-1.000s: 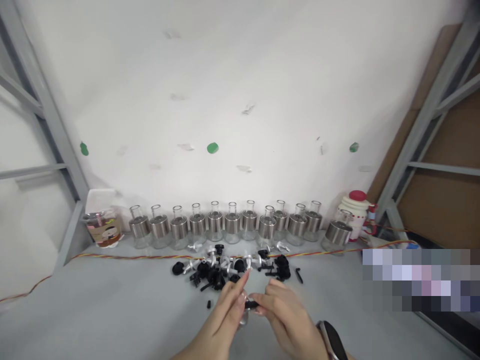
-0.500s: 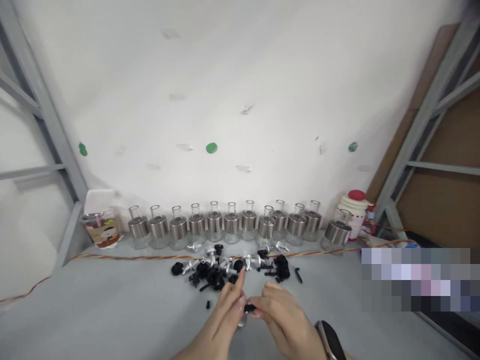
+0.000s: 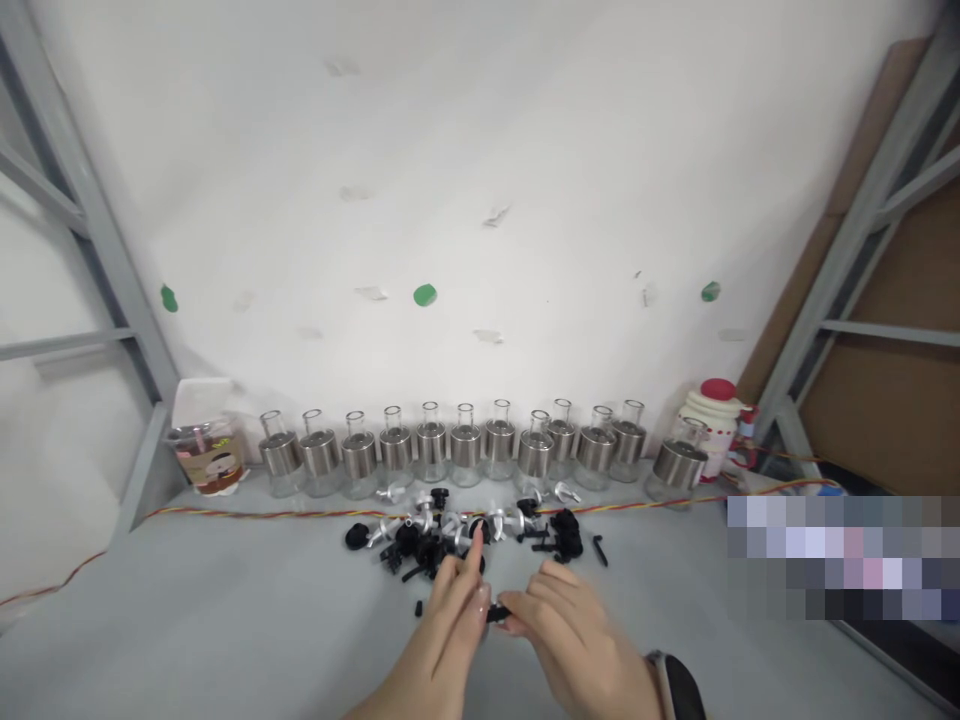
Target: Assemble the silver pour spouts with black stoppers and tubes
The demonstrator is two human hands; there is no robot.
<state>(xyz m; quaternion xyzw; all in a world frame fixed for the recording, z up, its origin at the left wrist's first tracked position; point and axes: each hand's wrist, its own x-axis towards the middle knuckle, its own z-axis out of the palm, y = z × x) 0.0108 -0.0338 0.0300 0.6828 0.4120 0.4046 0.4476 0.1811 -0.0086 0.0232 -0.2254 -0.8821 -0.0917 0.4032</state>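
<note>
My left hand (image 3: 450,622) is closed low in the middle, its index finger stretched out over the pile. Between its thumb and the fingertips of my right hand (image 3: 574,630) is a small black part (image 3: 496,613), and my right thumb and index finger pinch its right end. What lies deeper in the left hand is hidden. Just beyond the hands lies a pile of black plastic pieces (image 3: 426,555) and silver spout-like fittings (image 3: 384,530). A tiny black piece (image 3: 418,608) lies left of my left hand, and a short black tube (image 3: 600,550) lies to the right.
Several glass bottles (image 3: 465,440) with steel sleeves stand in a row along the wall. A twisted red-yellow wire (image 3: 285,514) crosses the grey table (image 3: 225,620). A plastic cup (image 3: 206,455) stands at left, a cream jar with a red lid (image 3: 709,425) at right. A blurred-out patch covers the right side.
The silver piece that showed under my hands is now hidden. My left index finger has shifted slightly left, and my right hand has tilted a little. The black part stays between the hands.
</note>
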